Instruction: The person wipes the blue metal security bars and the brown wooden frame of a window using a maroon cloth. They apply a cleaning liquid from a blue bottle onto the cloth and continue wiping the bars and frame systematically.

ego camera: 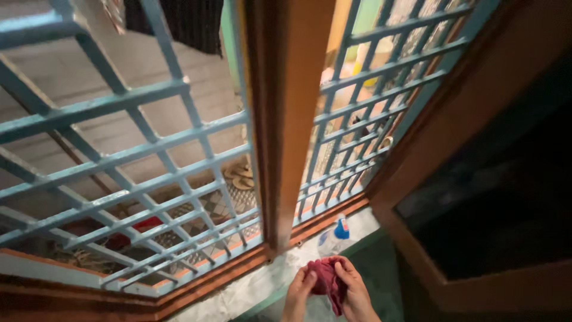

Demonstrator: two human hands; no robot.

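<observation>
At the bottom of the head view, my left hand [298, 293] and my right hand [356, 291] both hold a dark red cloth [329, 284], bunched between the fingers. The cloth hangs over a pale marble window sill [250, 289]. Just beyond my hands a clear plastic bottle with a blue cap [335, 235] stands on the sill. A blue metal window grille [149, 179] in a brown wooden frame [286, 119] rises in front of me.
An opened wooden shutter with a dark pane [494, 203] stands at the right. Through the grille I see a grey floor outside, a pair of sandals [239, 176] and a red object [143, 226] below the bars.
</observation>
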